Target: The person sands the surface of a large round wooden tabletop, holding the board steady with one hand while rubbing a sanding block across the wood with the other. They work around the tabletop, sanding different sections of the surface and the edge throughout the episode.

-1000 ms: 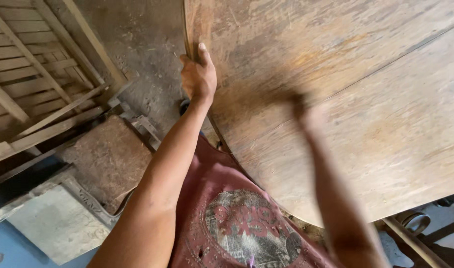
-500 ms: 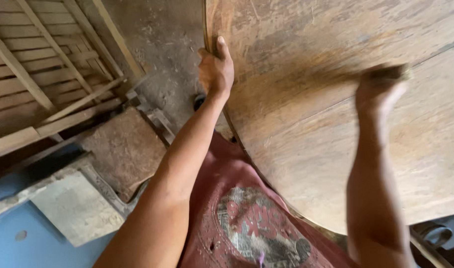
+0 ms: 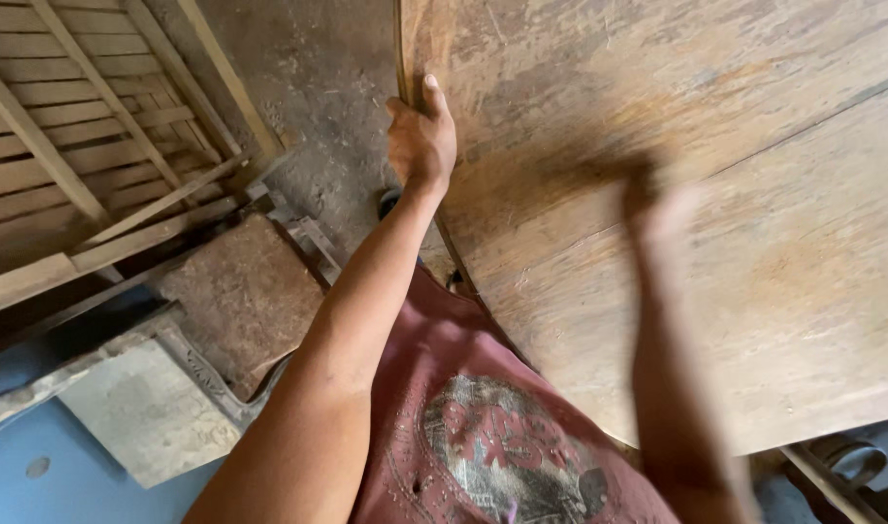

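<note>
Wooden board: a large, worn brown wooden board [image 3: 677, 194] with a curved near edge fills the upper right of the view, held in front of the person's body; a dark seam line runs across its face.
Board's place: its left edge stands above the grey concrete floor [image 3: 318, 87], and its lower curve passes just over the red printed shirt [image 3: 463, 427].
Left hand: the left hand [image 3: 421, 141] is clamped on the board's left edge, thumb on the face and fingers wrapped behind.
Right hand: the right hand [image 3: 662, 209] lies over the board's face, well apart from the left; it is blurred, so I cannot tell whether it is flat, closed, or pressing.
Step in hand: judging from the grip and the blur, the board is being steadied at its edge while its surface is rubbed or swept.
Next move calls for: a firm hold at the edge so the board does not swing under the working hand.
Surroundings: slatted wooden frames [image 3: 85, 126] lean at the left, with a brown square slab [image 3: 245, 291] and a pale grey slab [image 3: 143, 412] below them on the floor.
</note>
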